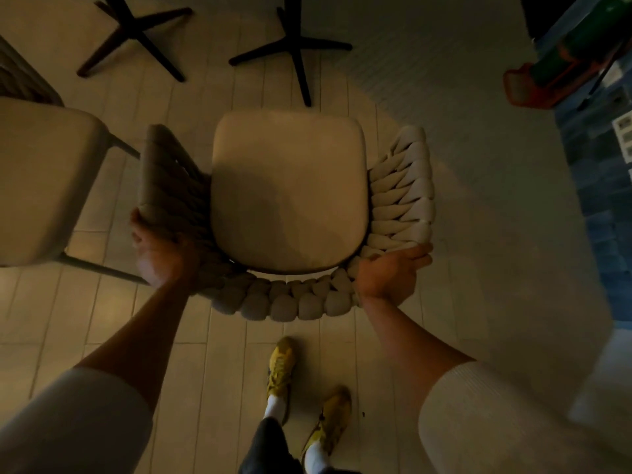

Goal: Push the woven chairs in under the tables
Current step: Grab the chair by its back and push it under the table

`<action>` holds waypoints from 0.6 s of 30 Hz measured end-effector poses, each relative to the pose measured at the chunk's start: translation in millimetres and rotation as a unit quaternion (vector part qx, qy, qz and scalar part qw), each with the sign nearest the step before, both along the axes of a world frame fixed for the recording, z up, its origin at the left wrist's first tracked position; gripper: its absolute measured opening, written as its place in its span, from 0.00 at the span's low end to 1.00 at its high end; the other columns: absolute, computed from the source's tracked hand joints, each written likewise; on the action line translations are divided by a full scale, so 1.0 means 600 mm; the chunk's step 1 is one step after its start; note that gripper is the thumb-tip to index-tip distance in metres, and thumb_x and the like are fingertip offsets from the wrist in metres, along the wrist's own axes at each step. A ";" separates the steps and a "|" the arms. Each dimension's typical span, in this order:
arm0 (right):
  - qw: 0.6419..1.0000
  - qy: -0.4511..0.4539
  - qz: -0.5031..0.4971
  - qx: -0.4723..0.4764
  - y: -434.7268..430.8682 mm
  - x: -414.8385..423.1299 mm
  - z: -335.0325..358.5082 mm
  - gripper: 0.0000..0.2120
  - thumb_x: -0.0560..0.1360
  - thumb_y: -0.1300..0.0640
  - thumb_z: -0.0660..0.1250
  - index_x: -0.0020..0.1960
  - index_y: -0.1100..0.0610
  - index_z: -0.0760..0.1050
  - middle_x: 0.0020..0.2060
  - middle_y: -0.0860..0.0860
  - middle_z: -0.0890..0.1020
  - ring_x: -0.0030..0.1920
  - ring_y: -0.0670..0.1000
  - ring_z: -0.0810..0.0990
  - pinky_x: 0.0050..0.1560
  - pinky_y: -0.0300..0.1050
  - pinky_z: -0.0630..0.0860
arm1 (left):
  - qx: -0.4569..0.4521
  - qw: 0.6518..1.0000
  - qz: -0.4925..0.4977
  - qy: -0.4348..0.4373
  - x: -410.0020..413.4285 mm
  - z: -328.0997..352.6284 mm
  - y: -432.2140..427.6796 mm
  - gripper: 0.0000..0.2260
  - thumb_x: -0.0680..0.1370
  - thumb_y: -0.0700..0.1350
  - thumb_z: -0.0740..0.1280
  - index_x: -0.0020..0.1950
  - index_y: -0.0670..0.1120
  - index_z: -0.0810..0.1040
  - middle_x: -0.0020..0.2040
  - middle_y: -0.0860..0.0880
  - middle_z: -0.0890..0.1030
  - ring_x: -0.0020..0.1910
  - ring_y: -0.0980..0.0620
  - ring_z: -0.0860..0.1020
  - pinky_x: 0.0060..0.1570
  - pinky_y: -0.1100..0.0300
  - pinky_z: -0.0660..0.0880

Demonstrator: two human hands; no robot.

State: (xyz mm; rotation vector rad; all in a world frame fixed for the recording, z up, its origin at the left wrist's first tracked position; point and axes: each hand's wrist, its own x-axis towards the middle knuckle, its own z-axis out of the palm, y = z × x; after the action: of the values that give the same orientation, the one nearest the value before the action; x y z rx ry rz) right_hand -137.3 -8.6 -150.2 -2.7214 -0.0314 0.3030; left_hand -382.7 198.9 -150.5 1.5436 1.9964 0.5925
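Observation:
A woven chair (289, 189) with a beige seat cushion and thick braided arms and back stands on the tiled floor directly below me. My left hand (159, 249) grips the rear of its left woven arm. My right hand (388, 273) grips the rear corner of its right arm, fingers wrapped over the braid. Beyond the chair's front edge stand two black cross-shaped table bases, one to the left (136, 35) and one straight ahead (294, 49). The table tops are out of view.
A second chair's beige seat (41, 179) sits close on the left, its dark frame almost touching the woven chair's arm. My feet in yellow shoes (307, 388) stand behind the chair. An orange and green object (554, 73) lies at the far right near blue flooring.

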 end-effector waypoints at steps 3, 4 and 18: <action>1.000 -0.013 -0.007 -0.006 0.005 0.001 -0.005 0.49 0.76 0.55 0.72 0.83 0.69 0.44 0.73 0.66 0.64 0.52 0.67 0.82 0.42 0.51 0.72 | -0.001 1.000 0.000 0.004 -0.001 -0.003 0.008 0.35 0.78 0.46 0.68 0.80 0.57 0.54 0.74 0.44 0.72 0.63 0.35 0.78 0.61 0.33 0.76; 1.000 -0.017 -0.009 -0.007 0.006 0.001 -0.006 0.48 0.77 0.55 0.71 0.83 0.69 0.44 0.73 0.66 0.64 0.52 0.67 0.82 0.42 0.51 0.72 | -0.005 1.000 0.000 0.007 -0.001 -0.004 0.011 0.35 0.78 0.46 0.68 0.80 0.57 0.54 0.73 0.43 0.72 0.63 0.35 0.79 0.61 0.33 0.76; 0.995 -0.094 0.017 -0.033 0.017 -0.010 -0.022 0.56 0.68 0.40 0.71 0.82 0.70 0.49 0.74 0.65 0.65 0.69 0.65 0.69 0.66 0.59 0.70 | 0.092 0.933 -0.261 0.229 -0.017 -0.031 0.024 0.36 0.76 0.62 0.68 0.80 0.48 0.64 0.84 0.39 0.43 0.82 0.37 0.41 0.78 0.34 0.39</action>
State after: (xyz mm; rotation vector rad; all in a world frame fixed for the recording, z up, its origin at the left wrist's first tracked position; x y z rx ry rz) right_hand -143.1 1.9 -163.7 -2.8092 -0.1213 0.0566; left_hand -393.2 213.5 -169.0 2.3921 1.7392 0.2131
